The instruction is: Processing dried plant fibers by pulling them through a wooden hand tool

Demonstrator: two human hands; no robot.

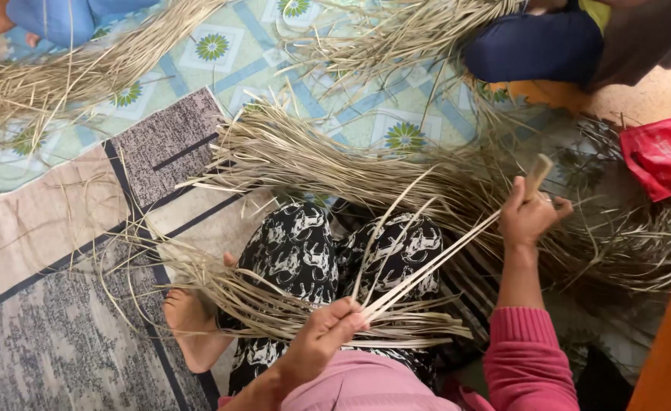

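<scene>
My left hand (325, 336) pinches the near ends of several long dried leaf strips (427, 262) just above my lap. The strips run up and to the right to my right hand (528, 216), which grips a small pale wooden tool (538, 175) and presses against the strips. More loose strips (274, 308) lie fanned across my black-and-white patterned trousers (297, 247) and over my bare foot (191, 323).
A big heap of dried strips (335, 164) lies on the mat ahead. Another pile (61, 76) is at far left, near a person in blue. A second seated person (571, 42) is at top right. A red bag (667, 156) lies at right.
</scene>
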